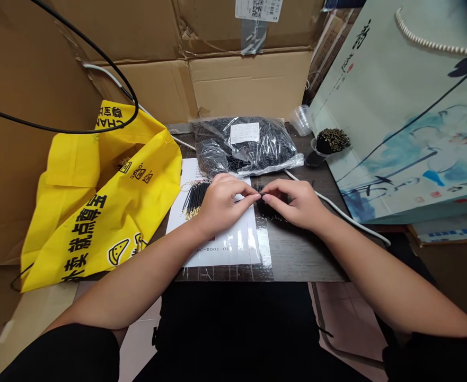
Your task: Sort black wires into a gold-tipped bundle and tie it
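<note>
My left hand and my right hand meet at the fingertips above a white printed sheet, pinching a thin black wire. Beside my left hand, a bundle of black wires with gold pin ends lies on the sheet. Under my right hand's fingers is a small heap of similar black wires, partly hidden. Behind both hands, a clear plastic bag of black wire pieces lies on the dark wooden tabletop.
A yellow printed tote bag lies to the left, and a white cable runs along the right. A pale blue paper gift bag stands at right, near a small holder of gold-tipped pins. Cardboard boxes fill the back.
</note>
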Demonstrator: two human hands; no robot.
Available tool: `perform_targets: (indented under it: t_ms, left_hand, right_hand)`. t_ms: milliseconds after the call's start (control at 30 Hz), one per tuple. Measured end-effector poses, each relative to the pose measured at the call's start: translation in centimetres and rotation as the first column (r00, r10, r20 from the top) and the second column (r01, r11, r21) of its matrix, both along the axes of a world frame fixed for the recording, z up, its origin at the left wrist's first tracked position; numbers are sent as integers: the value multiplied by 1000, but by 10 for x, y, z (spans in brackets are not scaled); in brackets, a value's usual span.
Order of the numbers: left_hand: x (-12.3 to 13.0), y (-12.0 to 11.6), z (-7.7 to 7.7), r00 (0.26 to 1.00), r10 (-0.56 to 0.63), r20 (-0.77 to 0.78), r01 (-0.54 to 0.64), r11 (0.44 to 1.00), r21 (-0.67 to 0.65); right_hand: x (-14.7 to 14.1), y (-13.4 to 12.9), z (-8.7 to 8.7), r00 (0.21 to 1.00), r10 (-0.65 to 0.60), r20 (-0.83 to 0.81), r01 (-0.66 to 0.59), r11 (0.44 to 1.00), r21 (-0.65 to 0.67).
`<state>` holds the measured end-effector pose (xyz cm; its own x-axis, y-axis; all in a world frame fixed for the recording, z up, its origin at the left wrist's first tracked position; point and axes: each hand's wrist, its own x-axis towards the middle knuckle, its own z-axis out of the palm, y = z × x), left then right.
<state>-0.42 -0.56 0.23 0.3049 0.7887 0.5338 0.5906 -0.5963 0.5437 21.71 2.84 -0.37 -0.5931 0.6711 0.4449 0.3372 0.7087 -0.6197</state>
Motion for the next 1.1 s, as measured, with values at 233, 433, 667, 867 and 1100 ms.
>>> perform_targets:
  t_ms: [233, 433, 667, 867, 1100]
  left_hand:
    - [9, -4, 5, 992, 39, 124, -12, 977, -211]
    - [12, -6, 9, 978, 11, 207, 74, 915, -397]
    - [17, -5, 7, 960, 33, 278, 117, 857, -502]
    - [12, -3, 1, 957, 32, 289, 57, 954, -295]
    - [7, 1, -6, 952, 39, 302, 27, 977, -211]
  right_hand:
    - [-5, 1, -3, 989, -29, -145, 3, 985, -174]
    - [-7, -1, 1, 969, -61, -240, -62, 878, -474]
    - [-12, 0, 7, 946, -81, -314, -140, 771, -621]
    - [16, 18, 14, 971, -219, -95, 121, 796, -593]
    - [35, 33, 18, 930, -237, 282, 361, 734, -575]
